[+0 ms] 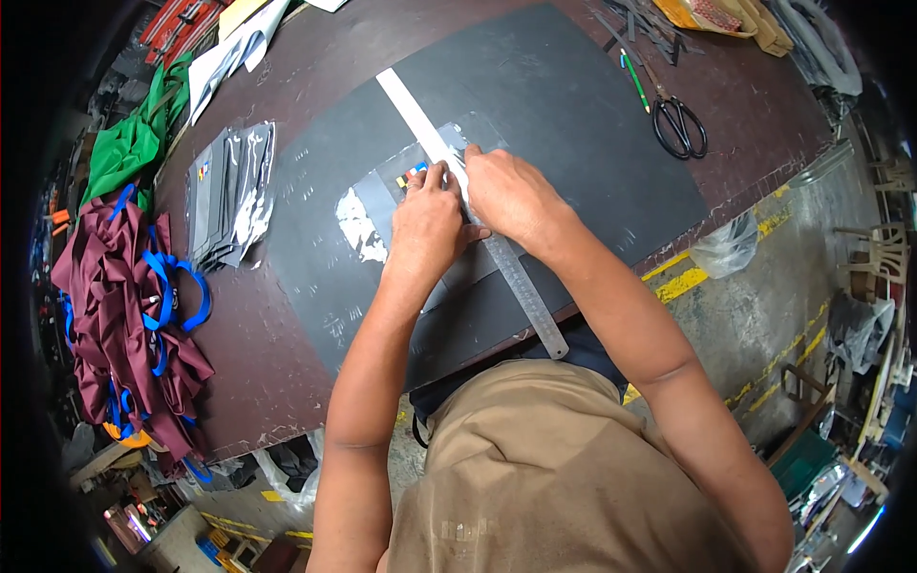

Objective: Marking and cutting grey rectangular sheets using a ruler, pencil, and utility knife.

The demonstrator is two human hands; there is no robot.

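Hands press on a steel ruler (pixel 473 205) laid diagonally across the dark mat (pixel 573 134). Left hand (pixel 427 222) flat, pinning a clear sleeve (pixel 401 181) beside the ruler; right hand (pixel 511 191) curled over the ruler, contents hidden. Risk: uneven pressure lets the ruler pivot, skewing the line.

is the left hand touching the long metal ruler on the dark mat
Touching. In the head view the left hand presses down on the long metal ruler, its fingers lying right against the strip on the dark cutting mat.

Clear flat pkgs (pixel 232 191) stacked at table's left; small multicolour label (pixel 412 176) by left hand (pixel 427 226).
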